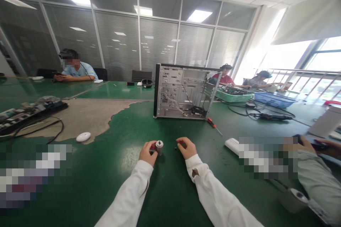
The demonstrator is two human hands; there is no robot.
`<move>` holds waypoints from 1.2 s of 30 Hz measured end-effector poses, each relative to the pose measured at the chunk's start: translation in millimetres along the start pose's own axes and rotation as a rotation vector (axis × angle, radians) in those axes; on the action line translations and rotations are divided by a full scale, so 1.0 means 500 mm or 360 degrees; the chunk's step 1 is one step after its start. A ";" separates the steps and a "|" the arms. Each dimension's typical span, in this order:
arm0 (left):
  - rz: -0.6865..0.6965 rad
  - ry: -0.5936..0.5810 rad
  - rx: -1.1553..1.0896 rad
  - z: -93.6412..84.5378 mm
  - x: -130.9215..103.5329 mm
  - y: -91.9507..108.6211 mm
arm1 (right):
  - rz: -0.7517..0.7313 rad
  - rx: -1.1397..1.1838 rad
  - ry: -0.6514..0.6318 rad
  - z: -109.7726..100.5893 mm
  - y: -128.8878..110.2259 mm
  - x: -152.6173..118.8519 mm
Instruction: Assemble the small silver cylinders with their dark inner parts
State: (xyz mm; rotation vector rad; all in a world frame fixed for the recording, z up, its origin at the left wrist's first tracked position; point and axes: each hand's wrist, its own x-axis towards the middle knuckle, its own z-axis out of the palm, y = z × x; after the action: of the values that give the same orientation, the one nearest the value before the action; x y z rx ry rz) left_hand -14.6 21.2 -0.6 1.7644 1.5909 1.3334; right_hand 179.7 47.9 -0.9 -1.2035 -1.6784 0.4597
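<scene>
My left hand (148,153) wraps its thumb and fingers round the side of a small silver metal cylinder (159,144). The cylinder stands upright on the green table, its round top with a dark hole facing up. To its right is my right hand (187,147), fingers curved and thumb a little apart from them, with nothing visible in its grasp. Just beside the right thumb lies a tiny dark piece (175,148), too small to name. Beyond both hands stands an open computer case (183,90), its metal inside and some cables showing.
An orange-handled screwdriver (212,123) lies by the case's right corner. A white power strip (231,144) is to the right, near a co-worker's sleeve (317,173). Green (231,96) and blue baskets (277,101) stand farther back. A white oval object (83,137) lies left.
</scene>
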 end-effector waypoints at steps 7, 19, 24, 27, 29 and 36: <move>0.0041 -0.0249 -0.0249 0.010 -0.007 0.010 | -0.0432 -0.0057 -0.0529 0.017 -0.080 -0.040; -0.0074 -0.0434 -0.0559 0.014 -0.014 0.028 | -0.0302 -0.0235 -0.0646 -0.050 -0.101 -0.114; -0.0068 -0.0332 -0.0556 0.022 -0.010 0.017 | -0.0104 -0.0559 -0.0278 -0.163 -0.040 -0.231; -0.0048 -0.0306 -0.0542 0.029 -0.008 0.008 | 0.0056 -0.0814 0.0202 -0.243 0.010 -0.303; -0.0038 -0.0299 -0.0535 0.031 -0.006 0.005 | 0.0191 -0.0974 0.0435 -0.301 0.036 -0.345; -0.0026 -0.0317 -0.0503 0.030 -0.005 0.007 | 0.0683 -0.1430 0.0772 -0.463 0.091 -0.421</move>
State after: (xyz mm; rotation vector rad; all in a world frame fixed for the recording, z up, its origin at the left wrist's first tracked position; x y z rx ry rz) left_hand 0.4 22.2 -5.5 1.6287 1.2110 1.2761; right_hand 408.5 -167.5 -34.9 -2.1365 -1.1909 -0.3879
